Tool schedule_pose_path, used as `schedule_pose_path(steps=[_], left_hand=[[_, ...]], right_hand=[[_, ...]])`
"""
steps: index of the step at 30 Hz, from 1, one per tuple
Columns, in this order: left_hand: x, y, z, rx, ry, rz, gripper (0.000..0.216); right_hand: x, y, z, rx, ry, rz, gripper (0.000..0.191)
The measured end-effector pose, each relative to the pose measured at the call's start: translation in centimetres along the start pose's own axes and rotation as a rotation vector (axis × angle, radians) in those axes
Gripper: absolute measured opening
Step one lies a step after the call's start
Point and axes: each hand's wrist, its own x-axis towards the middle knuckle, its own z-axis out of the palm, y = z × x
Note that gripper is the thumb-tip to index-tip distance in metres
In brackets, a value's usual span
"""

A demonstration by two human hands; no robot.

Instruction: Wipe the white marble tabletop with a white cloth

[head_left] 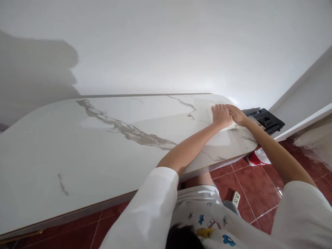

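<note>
While the marbled counter [90, 162] should give firm backing, the white cloth [232, 127] near its right end is best pressed flat and evenly by the left hand [221, 116] and right hand [236, 114], which lie together on it. Just beyond that end, a black case [271, 121] could hinder any reach past the counter's edge; lower down beside the counter lie a red-and-white item [255, 159] and a socket strip [236, 199].

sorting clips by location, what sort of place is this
Probably a room in a home, judging by the marble-patterned table, the red floor tiles and what looks like a power strip.
</note>
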Motion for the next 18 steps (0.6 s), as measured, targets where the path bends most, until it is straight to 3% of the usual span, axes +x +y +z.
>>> schedule_pose_path(steps=[8, 18], left_hand=[[5.9, -4.2, 0.7, 0.039, -0.055, -0.038, 0.049], [10.4, -7.3, 1.6, 0.041, -0.026, -0.052, 0.048]], right_hand=[[7.1, 3.0, 2.1, 0.002, -0.011, 0.033, 0.05], [12.6, 5.6, 3.7, 0.001, 0.004, 0.06, 0.049]])
